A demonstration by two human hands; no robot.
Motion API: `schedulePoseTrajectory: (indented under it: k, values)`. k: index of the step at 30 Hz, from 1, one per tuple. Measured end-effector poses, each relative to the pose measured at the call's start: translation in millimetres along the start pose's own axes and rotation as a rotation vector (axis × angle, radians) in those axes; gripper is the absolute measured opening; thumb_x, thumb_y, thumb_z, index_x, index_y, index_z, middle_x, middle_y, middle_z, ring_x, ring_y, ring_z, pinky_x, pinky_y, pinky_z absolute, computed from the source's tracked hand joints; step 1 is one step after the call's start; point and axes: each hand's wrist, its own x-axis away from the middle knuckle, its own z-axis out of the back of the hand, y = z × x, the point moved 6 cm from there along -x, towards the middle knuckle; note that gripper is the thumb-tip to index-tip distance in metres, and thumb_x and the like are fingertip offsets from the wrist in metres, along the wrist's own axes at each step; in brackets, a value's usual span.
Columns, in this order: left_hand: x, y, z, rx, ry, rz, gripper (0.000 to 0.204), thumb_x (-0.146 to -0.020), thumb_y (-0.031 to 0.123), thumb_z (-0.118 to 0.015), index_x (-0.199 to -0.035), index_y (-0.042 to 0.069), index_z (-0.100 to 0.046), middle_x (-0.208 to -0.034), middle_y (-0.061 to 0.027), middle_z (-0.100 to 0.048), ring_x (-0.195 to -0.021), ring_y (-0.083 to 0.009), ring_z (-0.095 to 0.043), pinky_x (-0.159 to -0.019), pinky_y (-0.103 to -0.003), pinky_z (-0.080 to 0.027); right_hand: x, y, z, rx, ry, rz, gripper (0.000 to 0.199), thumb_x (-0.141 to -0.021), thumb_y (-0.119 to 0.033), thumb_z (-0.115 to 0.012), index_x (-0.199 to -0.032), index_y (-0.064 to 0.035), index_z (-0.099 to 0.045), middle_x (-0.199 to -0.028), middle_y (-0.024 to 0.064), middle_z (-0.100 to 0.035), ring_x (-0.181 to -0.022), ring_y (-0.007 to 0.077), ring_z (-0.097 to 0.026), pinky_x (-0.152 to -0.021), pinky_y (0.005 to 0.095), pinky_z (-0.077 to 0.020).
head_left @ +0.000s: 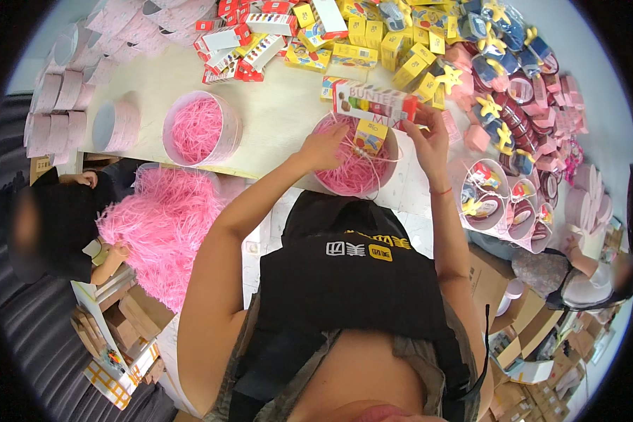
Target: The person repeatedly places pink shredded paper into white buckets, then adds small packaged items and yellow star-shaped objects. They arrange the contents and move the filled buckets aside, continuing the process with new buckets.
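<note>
In front of me stands a round box point(392, 155) with pink paper shreds point(343, 167) inside. A small yellow box point(370, 137) sits upright in the shreds, and a thin pale cord loops over the rim. My left hand point(323, 146) reaches over the left rim, its fingers stretched out on the shreds beside the yellow box. My right hand point(429, 141) grips the right end of a white and red carton point(373, 103) with colourful pictures. This carton is held tilted above the far rim.
Another shred-filled round box point(228, 130) stands to the left, near an unfilled one point(116, 125). Yellow boxes point(359, 56), red cartons point(271, 24) and star-topped blue items point(496, 42) pile up behind. Filled round boxes point(496, 224) stand right. One person handles pink shreds point(165, 225); another sits right.
</note>
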Motion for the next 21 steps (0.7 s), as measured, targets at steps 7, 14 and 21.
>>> schedulePoseTrajectory:
  k: [7,14,21]
  values:
    - [2,-2,2,-0.246,-0.419,0.119,0.028,-0.079,0.015,-0.063,-0.106,0.007,-0.063,-0.116,-0.0105,-0.06,-0.098,-0.0304,-0.066,-0.073,-0.044,-0.055,-1,-27,-26,0.438,-0.169,0.282,0.041,-0.085,-0.011,-0.072,-0.123,-0.0015,-0.059,-0.103,0.0151,-0.067,-0.089,0.0253,-0.067,-0.079,0.0343,-0.054]
    - [12,11,60,0.067,0.057,0.069,0.016,-0.081,0.012,-0.062,-0.096,0.008,-0.064,-0.102,-0.0099,-0.059,-0.086,-0.0322,-0.065,-0.07,-0.044,-0.054,-26,-42,-56,0.505,-0.334,0.385,0.038,-0.082,-0.014,-0.069,-0.118,-0.0038,-0.06,-0.096,0.0186,-0.064,-0.089,0.0365,-0.062,-0.079,0.0432,-0.0498]
    - [16,2,71,0.183,0.161,0.062,0.014,-0.081,0.014,-0.064,-0.095,0.011,-0.063,-0.095,-0.0081,-0.058,-0.078,-0.0307,-0.064,-0.067,-0.041,-0.053,-30,-28,-95,0.494,-0.54,0.402,0.036,-0.08,-0.013,-0.068,-0.115,-0.0055,-0.063,-0.099,0.0201,-0.065,-0.093,0.0376,-0.062,-0.082,0.0446,-0.0503]
